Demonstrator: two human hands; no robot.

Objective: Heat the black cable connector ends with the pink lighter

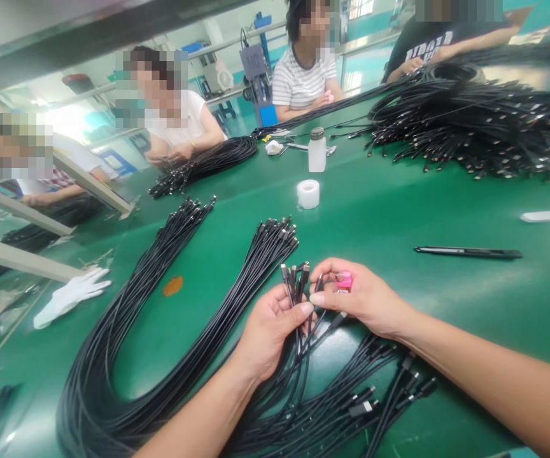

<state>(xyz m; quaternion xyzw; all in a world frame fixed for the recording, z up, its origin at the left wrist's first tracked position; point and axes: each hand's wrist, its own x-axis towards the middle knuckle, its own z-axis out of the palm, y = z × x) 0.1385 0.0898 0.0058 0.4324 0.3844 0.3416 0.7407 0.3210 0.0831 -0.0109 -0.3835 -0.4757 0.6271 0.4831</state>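
Black cable bundle (298, 331) upright in my left hand (270, 334), fingers curled round; right hand (363, 299) pinches pink object (344, 280) beside connectors (296, 275).

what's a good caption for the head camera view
Left hand holding a bunch of black cables, right hand at their plugs, on a green workbench with seated co-workers beyond

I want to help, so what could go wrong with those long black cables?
The thin black cables gathered in the left hand trail into a loose pile of black cables, so they could tangle. The small pink object by the right hand could slip and fall. The metal plug ends bunched together might get bent.
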